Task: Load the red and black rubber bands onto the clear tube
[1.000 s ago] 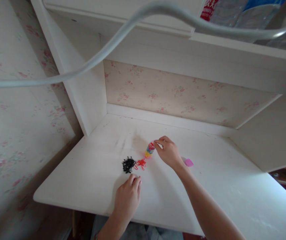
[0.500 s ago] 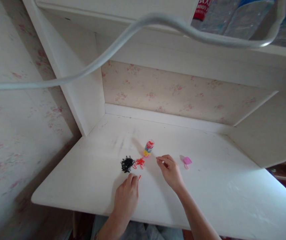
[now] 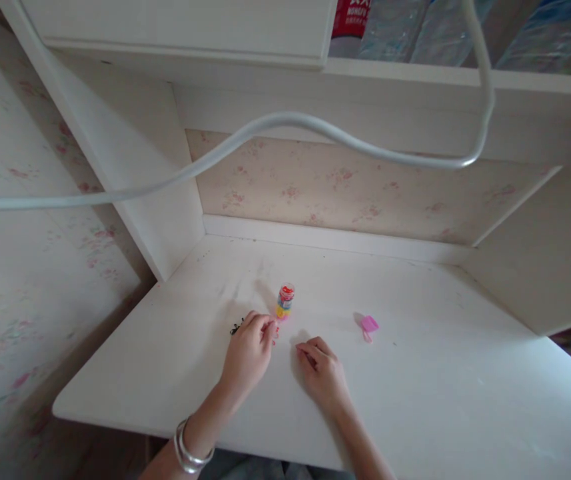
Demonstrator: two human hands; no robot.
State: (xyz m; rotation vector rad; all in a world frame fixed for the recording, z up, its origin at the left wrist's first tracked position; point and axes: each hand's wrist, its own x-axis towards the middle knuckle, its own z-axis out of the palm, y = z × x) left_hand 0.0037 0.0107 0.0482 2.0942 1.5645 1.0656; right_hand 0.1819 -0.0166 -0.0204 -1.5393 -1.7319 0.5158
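My left hand lies on the white desk with its fingertips pinched together over a small heap of red rubber bands. It covers most of a black heap of bands, which peeks out at its left. A small clear jar packed with coloured bands stands upright just beyond the fingertips. My right hand rests on the desk beside the left, fingers curled in, with nothing visible in them. A pink lid lies to the right of the jar.
A white cable hangs across the view close to the camera. A shelf above the desk carries plastic bottles. A white side panel closes the left; floral wallpaper covers the back wall.
My left hand has moved forward onto the red and black heaps. My right hand has drawn back from the jar to the desk near the left hand. The camera has tilted.
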